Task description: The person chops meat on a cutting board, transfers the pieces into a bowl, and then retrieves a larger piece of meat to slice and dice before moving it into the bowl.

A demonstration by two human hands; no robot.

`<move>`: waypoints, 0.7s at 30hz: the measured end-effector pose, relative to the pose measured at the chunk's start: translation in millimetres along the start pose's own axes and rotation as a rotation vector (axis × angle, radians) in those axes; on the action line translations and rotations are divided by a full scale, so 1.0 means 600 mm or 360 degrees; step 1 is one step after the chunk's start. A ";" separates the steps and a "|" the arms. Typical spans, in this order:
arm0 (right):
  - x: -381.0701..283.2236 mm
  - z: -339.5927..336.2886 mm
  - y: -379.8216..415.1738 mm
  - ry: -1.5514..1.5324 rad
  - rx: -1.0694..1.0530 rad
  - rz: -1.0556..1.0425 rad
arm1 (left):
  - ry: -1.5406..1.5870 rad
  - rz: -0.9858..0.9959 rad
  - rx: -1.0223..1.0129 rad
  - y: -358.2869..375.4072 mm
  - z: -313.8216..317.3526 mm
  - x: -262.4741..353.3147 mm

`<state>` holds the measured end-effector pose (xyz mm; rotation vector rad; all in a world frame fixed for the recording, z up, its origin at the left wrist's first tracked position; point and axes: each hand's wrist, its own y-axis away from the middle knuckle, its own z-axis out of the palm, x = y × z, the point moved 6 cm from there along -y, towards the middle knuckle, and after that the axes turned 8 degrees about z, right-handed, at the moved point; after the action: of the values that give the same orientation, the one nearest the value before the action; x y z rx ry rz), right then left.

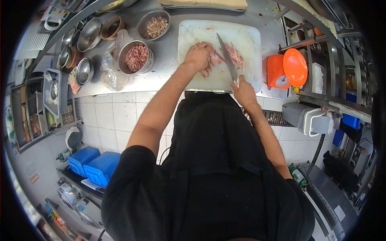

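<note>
A white cutting board [245, 38] lies on the steel counter in front of me. My right hand [244, 93] grips the handle of a long kitchen knife [228, 58], its blade pointing away from me over the board. Fingers curled, my left hand [200, 56] presses down on a piece of raw meat [215, 59] just left of the blade. Sliced strips of meat [234, 54] lie along the blade's right side. How much meat is under my left hand is hidden.
Left of the board stand a bowl of minced meat [137, 58], a bowl of pale diced pieces [157, 27] and a crumpled plastic bag [114, 68]. Several metal bowls [89, 34] sit farther left. An orange kitchen scale [277, 72] stands close to the board's right edge.
</note>
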<state>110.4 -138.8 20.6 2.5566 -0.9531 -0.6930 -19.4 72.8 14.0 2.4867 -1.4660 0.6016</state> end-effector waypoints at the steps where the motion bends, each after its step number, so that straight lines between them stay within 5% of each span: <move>1: 0.005 -0.008 -0.003 0.0005 0.0002 0.0032 | -0.0013 -0.0002 -0.0073 -0.004 0.000 0.002; 8: -0.037 -0.065 0.003 0.0141 0.0104 -0.0030 | 0.0003 0.0057 -0.0261 0.000 0.005 0.036; 21: -0.043 -0.010 -0.024 0.0237 -0.0103 -0.0058 | 0.0035 -0.0076 0.0040 -0.036 0.020 -0.001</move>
<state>104.0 -109.8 27.1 2.5340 -0.8242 -0.5257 2.3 79.9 3.7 2.5181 -1.3956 0.6404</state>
